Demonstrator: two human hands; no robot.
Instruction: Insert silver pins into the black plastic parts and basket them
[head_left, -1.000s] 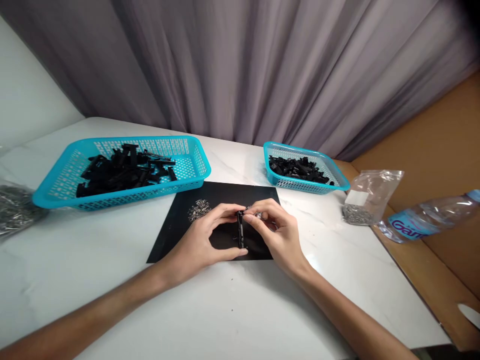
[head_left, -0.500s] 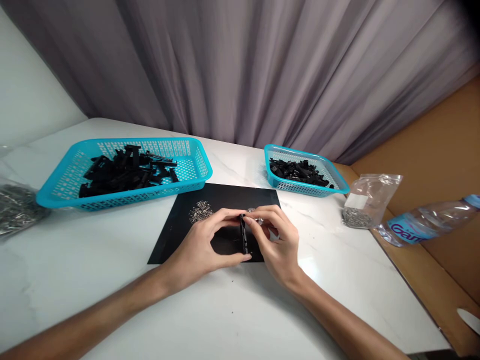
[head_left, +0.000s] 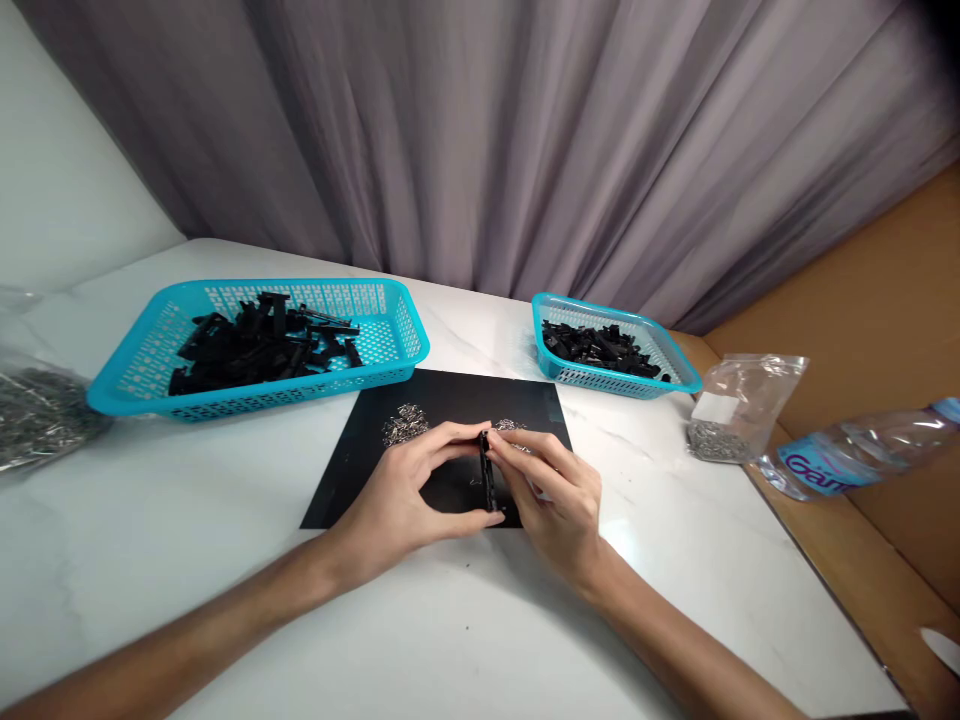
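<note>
Held on edge between the thumb and fingers of my left hand (head_left: 401,490) is a narrow black plastic part (head_left: 489,475). My right hand (head_left: 559,495) is closed, its fingertips pressed together against the part's upper end. Whatever those fingertips pinch is too small or too hidden to make out. Both hands are over a black mat (head_left: 349,470). Behind my left hand lies a pile of small shiny metal pins (head_left: 405,424). A second pile of small metal pieces (head_left: 511,427) shows behind my right hand, partly covered by it.
A large blue basket (head_left: 262,398) of black plastic parts stands at the back left, a smaller blue basket (head_left: 619,382) of black pieces at the back right. Bags of metal bits lie far left (head_left: 45,415) and right (head_left: 716,440). Beyond the right one is a water bottle (head_left: 832,460).
My right hand's fingers have straightened and closed up at the part's upper end. The left hand keeps its hold on the part. The view has shifted slightly.
</note>
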